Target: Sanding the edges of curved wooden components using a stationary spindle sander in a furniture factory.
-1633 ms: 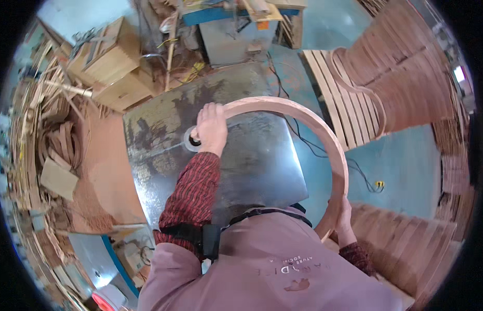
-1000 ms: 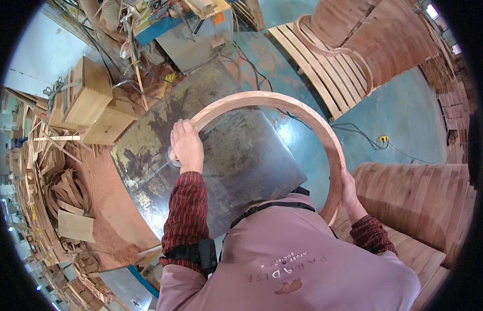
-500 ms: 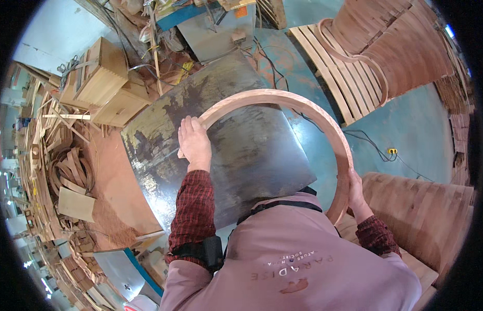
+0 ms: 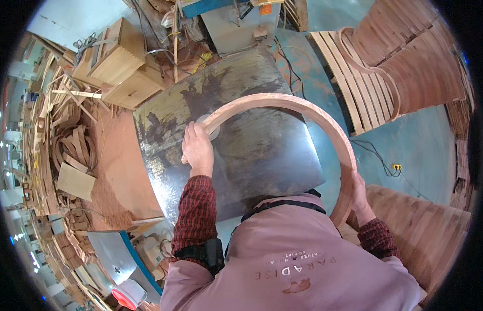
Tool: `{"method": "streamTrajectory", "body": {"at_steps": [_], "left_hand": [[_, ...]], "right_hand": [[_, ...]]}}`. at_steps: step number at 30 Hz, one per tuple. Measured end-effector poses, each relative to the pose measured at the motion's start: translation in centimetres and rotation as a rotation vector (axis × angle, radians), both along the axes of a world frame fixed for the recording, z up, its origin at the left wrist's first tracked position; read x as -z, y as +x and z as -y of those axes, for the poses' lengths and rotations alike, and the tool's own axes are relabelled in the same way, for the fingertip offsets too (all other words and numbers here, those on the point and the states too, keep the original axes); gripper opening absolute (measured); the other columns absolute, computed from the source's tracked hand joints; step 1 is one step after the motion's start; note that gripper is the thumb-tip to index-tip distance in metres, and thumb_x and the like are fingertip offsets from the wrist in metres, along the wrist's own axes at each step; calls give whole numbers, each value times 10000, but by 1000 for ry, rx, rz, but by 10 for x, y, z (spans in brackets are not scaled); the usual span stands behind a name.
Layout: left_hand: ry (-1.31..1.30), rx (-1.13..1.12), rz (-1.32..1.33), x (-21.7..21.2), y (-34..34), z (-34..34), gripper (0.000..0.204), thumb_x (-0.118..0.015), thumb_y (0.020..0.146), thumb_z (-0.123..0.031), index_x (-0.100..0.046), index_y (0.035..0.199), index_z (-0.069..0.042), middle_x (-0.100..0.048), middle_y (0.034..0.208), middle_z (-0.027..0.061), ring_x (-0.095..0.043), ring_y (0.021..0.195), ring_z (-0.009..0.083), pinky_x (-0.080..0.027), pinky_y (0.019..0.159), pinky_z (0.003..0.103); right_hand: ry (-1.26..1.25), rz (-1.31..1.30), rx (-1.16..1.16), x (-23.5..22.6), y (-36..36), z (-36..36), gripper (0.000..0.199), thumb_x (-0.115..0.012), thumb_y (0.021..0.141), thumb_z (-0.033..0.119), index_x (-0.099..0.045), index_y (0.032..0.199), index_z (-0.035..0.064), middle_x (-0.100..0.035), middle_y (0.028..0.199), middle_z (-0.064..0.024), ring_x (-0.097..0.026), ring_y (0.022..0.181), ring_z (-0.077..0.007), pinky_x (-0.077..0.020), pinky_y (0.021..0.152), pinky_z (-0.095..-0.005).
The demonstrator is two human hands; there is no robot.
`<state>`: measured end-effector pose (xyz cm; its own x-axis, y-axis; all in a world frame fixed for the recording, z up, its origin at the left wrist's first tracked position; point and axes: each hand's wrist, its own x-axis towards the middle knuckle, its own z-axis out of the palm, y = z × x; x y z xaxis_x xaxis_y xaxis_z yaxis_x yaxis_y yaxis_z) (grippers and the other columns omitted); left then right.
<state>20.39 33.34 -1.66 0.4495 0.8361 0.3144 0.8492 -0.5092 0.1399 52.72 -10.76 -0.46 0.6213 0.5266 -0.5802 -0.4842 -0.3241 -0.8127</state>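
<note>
A large curved wooden strip (image 4: 332, 129) arcs over a dark metal tabletop (image 4: 267, 160) and reaches past its right edge toward my body. My left hand (image 4: 198, 150) grips its left end, fingers wrapped over the wood. At the right, my right hand (image 4: 360, 194) holds the outer side of the curve near its lower end; some of its fingers are hidden behind the wood. Beside my left hand, a round greyish disc (image 4: 215, 130) shows partly under the strip on the tabletop.
A slatted pallet (image 4: 363, 93) at the far right carries curved wooden panels (image 4: 423, 62). Another curved panel (image 4: 423, 217) lies by my right arm. Wooden boxes (image 4: 117, 57), curved offcuts (image 4: 75, 147) and sawdust (image 4: 112, 202) are on the left. Cables with a yellow socket (image 4: 396, 167) cross the floor.
The view has shifted, so the surroundings sit further right and slightly lower. The strip's left end has moved over the tabletop, and the round disc shows beside it. Both hands keep their hold.
</note>
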Motion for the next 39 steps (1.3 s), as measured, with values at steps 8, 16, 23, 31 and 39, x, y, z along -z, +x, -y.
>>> {"method": "streamTrajectory", "body": {"at_steps": [8,16,23,31,39], "left_hand": [[-91,-123,-34,-18,-31,18,252,-670,950,-170,-587,1174,-93,-655,1105,118,-660,1041,338,-532,864,502],[-208,-223,-88,-27,-68,28,232,-648,995,-223,-577,1167,-85,-654,1111,144,-678,996,378,-554,818,532],[-380,-402,-108,-40,-96,38,212,-648,996,-218,-586,1150,-87,-655,1179,178,-676,1044,420,-537,856,549],[-338,-431,-34,-31,-148,54,201,-626,1013,-252,-587,1132,-95,-687,1126,169,-698,979,420,-540,819,553],[-376,-556,-146,-32,-184,65,238,-614,1025,-307,-568,1123,-96,-694,1107,167,-709,926,434,-545,769,567]], "right_hand": [[-76,83,-98,0,-1,-17,612,-553,1068,514,-589,1347,-30,-624,1080,-34,-573,959,-133,-491,851,-312],[-60,165,-176,-6,-4,-44,646,-562,1055,540,-612,1323,-46,-623,1095,-23,-549,965,-119,-476,836,-297],[-157,359,-266,0,-4,-67,590,-551,1074,461,-663,1250,-90,-673,1061,-48,-566,953,-127,-491,843,-315],[-283,559,-411,-6,-13,-105,489,-576,1060,362,-677,1205,-94,-702,986,-109,-594,908,-147,-513,822,-346],[-311,690,-565,-6,-22,-143,476,-535,1051,361,-671,1124,-89,-682,920,-222,-653,869,-266,-518,817,-405]]}}
